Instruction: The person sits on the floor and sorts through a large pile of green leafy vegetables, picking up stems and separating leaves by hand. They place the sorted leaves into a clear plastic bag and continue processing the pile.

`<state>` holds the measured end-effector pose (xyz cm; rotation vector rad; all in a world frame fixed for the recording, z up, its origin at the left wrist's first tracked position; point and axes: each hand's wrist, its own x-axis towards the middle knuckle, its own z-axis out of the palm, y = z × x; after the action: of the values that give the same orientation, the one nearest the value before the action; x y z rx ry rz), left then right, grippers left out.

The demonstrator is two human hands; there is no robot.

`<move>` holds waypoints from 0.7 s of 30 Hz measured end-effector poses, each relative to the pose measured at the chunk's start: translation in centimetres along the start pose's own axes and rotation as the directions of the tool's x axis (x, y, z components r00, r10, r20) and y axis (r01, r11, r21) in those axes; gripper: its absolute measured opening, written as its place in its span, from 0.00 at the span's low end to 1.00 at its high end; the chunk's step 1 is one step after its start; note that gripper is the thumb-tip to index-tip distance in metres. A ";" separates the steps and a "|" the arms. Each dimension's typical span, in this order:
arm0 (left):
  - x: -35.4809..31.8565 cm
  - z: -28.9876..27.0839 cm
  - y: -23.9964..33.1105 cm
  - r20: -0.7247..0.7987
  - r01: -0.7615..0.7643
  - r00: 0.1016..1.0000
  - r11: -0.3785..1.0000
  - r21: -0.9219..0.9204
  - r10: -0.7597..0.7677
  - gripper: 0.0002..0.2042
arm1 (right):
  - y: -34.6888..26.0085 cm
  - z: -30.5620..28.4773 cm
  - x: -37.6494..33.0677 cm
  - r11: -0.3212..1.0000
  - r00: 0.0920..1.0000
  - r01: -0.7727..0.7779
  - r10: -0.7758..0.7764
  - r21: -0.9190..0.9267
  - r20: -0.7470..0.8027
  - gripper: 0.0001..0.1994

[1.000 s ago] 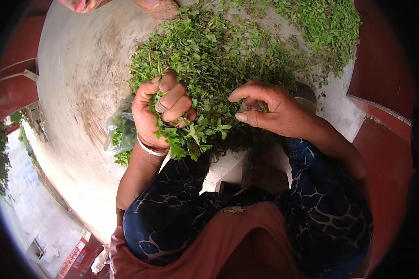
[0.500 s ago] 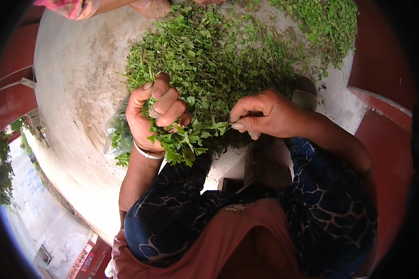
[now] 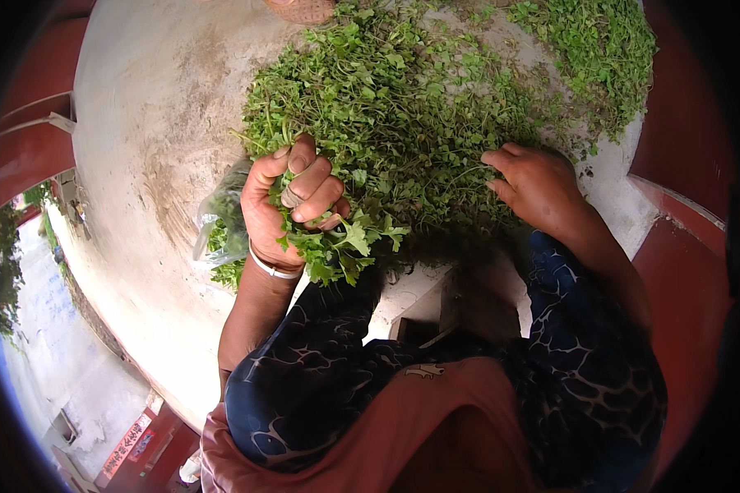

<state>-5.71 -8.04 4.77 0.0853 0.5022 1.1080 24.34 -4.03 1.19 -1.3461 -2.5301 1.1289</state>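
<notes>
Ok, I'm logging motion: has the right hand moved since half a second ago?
Yes: judged against the pile of greens, the right hand has moved rightward and forward.

Green leaves (image 3: pixel 349 242) (trousers (image 3: pixel 584 361) blue, pale-veined)

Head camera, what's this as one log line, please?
left hand: closed around leafy stems | right hand: at green pile, grip unclear | clear bag: left of left hand

Free room between left hand (image 3: pixel 300 193) and right hand (image 3: pixel 541 187), over leafy heap (image 3: pixel 419 123); plastic bag (image 3: pixel 224 209) in the way at left.
</notes>
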 end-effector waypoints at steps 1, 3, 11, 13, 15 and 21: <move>-0.1 -0.2 0.1 0.026 0.029 0.999 0.999 -0.028 -0.028 0.08 | -0.1 0.2 -0.2 0.983 0.999 -0.001 -0.006 -0.186 -0.041 0.12; -0.3 0.1 0.2 0.063 0.062 0.996 0.997 -0.046 -0.059 0.09 | -0.4 -0.2 -0.3 0.999 0.999 -0.009 0.008 -0.039 -0.037 0.14; -0.9 0.3 0.2 0.175 0.195 0.968 0.978 -0.077 -0.180 0.09 | -1.1 0.0 0.5 0.961 0.989 0.036 -0.073 0.274 0.125 0.14; -1.2 0.0 0.3 0.195 0.211 0.961 0.976 -0.055 -0.197 0.10 | -1.0 0.0 0.2 0.958 0.983 0.008 -0.061 0.287 0.174 0.14; -1.5 0.3 0.5 0.176 0.184 0.969 0.982 -0.047 -0.173 0.10 | -0.9 0.1 0.3 0.944 0.980 -0.008 -0.058 0.330 0.191 0.14; -4.6 -0.3 2.8 0.085 0.041 0.995 0.996 0.082 -0.048 0.10 | 0.3 0.4 0.1 0.897 0.976 -0.127 0.036 0.424 0.215 0.12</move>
<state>-9.80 -10.85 6.94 0.1909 0.4681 1.0361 24.37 -4.07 0.69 -1.2762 -2.1536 1.8014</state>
